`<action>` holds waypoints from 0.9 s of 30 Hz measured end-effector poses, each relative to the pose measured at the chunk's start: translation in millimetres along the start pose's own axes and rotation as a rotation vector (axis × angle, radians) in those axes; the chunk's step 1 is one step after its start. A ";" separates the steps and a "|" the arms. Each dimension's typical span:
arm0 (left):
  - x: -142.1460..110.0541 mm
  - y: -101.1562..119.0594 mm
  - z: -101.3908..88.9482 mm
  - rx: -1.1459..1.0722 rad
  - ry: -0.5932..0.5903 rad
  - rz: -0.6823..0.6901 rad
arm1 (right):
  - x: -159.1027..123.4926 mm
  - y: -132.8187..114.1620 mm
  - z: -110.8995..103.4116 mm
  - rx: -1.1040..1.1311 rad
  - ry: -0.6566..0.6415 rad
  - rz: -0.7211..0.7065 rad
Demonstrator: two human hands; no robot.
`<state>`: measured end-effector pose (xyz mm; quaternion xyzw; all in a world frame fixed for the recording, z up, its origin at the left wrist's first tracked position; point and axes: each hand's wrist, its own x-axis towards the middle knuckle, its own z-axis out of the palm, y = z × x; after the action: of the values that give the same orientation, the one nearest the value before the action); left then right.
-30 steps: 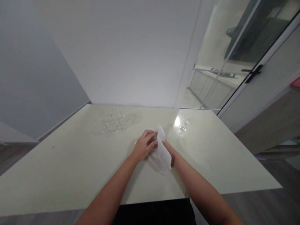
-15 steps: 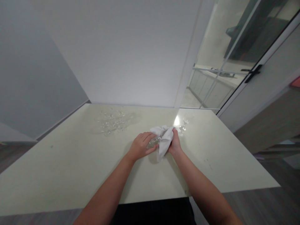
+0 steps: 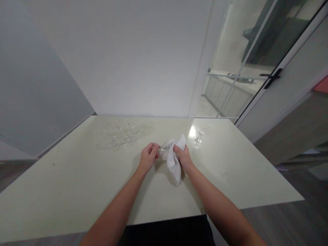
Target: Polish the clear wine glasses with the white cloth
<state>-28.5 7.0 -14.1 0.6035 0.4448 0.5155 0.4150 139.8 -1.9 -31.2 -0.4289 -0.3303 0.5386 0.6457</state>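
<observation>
Above the table, a clear stemmed glass lies on its side between my two hands. My left hand is closed, its fingers pinching the glass at its left end. A white cloth wraps part of the glass, and my right hand grips that cloth, thumb on top. How far the glass reaches inside the cloth is hidden. Another clear stemmed glass stands on the table just beyond my right hand. Several clear glasses cluster at the back left, their outlines hard to separate.
The pale table stretches widely left and right, its back edge against a white panel. At the right, a glass-paned door with a black handle borders the table's back corner.
My left hand has moved left and from the glass's wide part to a pinch at its end. The cloth has turned and hangs lower, with my right thumb now on top.
</observation>
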 end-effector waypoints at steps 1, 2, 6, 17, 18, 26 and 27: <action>0.0 -0.7 0.9 -0.015 0.020 0.034 | 1.1 0.1 0.1 0.027 0.003 0.020; -0.6 -1.3 1.3 -0.013 0.054 0.095 | 2.4 0.3 0.1 0.056 0.009 0.044; -6.0 -1.4 -3.1 0.225 0.097 0.437 | 6.4 1.7 -1.2 0.115 0.061 0.164; -0.8 -2.7 -5.3 0.368 0.105 0.183 | -2.9 -5.9 -2.5 -0.176 -0.034 -0.018; 1.6 -3.9 -3.8 0.300 0.087 0.104 | -3.3 -6.7 -2.4 -0.232 -0.022 -0.080; -5.8 0.5 -8.4 0.432 -0.001 0.519 | 4.1 -1.7 -4.8 -0.089 -0.042 0.029; -7.7 2.2 -8.9 0.482 -0.041 0.581 | 5.0 -0.9 -5.6 -0.086 -0.061 0.062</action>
<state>-37.7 -0.6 -12.8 0.7952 0.3550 0.4799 0.1062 146.1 1.8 -32.9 -0.4495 -0.3591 0.5567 0.5993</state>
